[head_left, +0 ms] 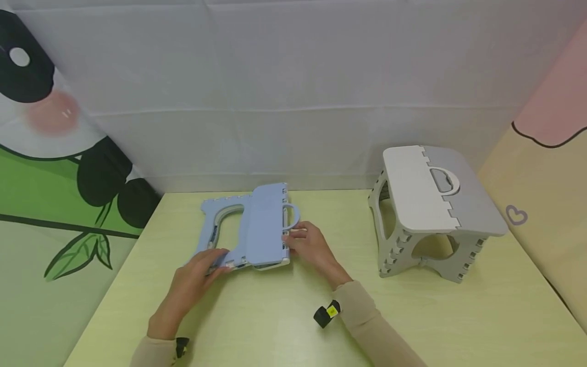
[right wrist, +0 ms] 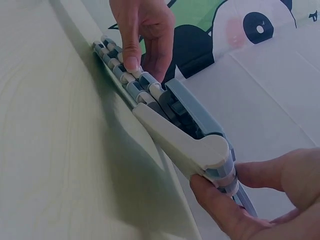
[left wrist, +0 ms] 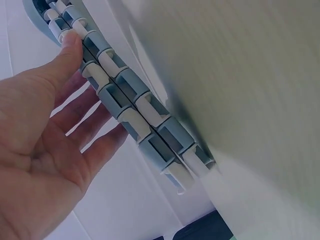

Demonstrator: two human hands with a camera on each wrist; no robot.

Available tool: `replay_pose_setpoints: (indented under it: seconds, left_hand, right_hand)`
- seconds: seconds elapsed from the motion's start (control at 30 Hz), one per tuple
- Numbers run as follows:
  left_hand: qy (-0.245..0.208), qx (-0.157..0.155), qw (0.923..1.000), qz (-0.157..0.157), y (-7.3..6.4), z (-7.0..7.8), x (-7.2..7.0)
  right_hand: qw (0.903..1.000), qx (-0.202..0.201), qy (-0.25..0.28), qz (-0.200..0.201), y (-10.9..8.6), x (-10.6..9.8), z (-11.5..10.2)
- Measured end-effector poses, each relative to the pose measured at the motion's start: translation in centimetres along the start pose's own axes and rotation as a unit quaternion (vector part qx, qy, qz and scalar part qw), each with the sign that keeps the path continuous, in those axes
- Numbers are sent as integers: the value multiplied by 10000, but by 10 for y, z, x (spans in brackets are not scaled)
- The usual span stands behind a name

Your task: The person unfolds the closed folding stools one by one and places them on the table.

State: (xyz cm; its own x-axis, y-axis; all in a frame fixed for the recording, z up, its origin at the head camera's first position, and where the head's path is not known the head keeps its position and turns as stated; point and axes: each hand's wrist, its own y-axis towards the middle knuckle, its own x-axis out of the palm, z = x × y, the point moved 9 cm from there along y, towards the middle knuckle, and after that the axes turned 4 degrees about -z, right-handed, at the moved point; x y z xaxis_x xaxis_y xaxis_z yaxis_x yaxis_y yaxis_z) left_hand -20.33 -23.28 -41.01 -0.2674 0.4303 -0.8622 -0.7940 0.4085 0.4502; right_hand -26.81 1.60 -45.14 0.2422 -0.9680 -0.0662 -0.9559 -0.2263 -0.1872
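A blue and white folding stool [head_left: 265, 224] is folded flat over the table, its curved handle [head_left: 296, 216] at the right end. My left hand [head_left: 194, 275] holds its near leg edge; in the left wrist view the thumb [left wrist: 70, 50] lies on the hinged edge and the fingers go behind. At the other end, my right hand [head_left: 314, 248] pinches the hinged corner below the handle. The right wrist view shows the white panel [right wrist: 185, 137] and blue panel [right wrist: 195, 107] slightly apart at that corner.
An unfolded white and grey folding stool [head_left: 419, 193] stands upright on the table's right side. A pale wood-look table [head_left: 275, 321] lies under everything. White cloth [head_left: 293, 92] hangs behind, and printed cartoon panels flank both sides.
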Motion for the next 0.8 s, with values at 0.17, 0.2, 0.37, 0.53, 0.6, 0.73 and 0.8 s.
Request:
replay_pose_setpoints:
  seconds: [0.17, 0.2, 0.37, 0.53, 0.6, 0.73, 0.8]
  left_hand:
    - [29, 248, 9995, 168, 2, 6, 0]
    - [38, 297, 9993, 205, 2, 8, 0]
    - [7, 505, 9982, 337, 4, 13, 2]
    - [1, 479, 9984, 292, 6, 17, 5]
    - [23, 399, 9989, 226, 7, 18, 7]
    - [32, 367, 9992, 180, 9, 21, 9]
    - [6, 398, 9990, 215, 10, 23, 8]
  right_hand:
    - [9999, -104, 96, 50, -2, -5, -6]
    - [9998, -120, 110, 71, -2, -6, -7]
    - [9997, -141, 126, 158, -5, -13, -12]
    - [9996, -166, 74, 225, -8, -21, -17]
    - [9996, -152, 74, 226, -10, -22, -19]
    - [9996, -155, 38, 242, -12, -26, -22]
    - [9995, -196, 47, 260, -13, -28, -24]
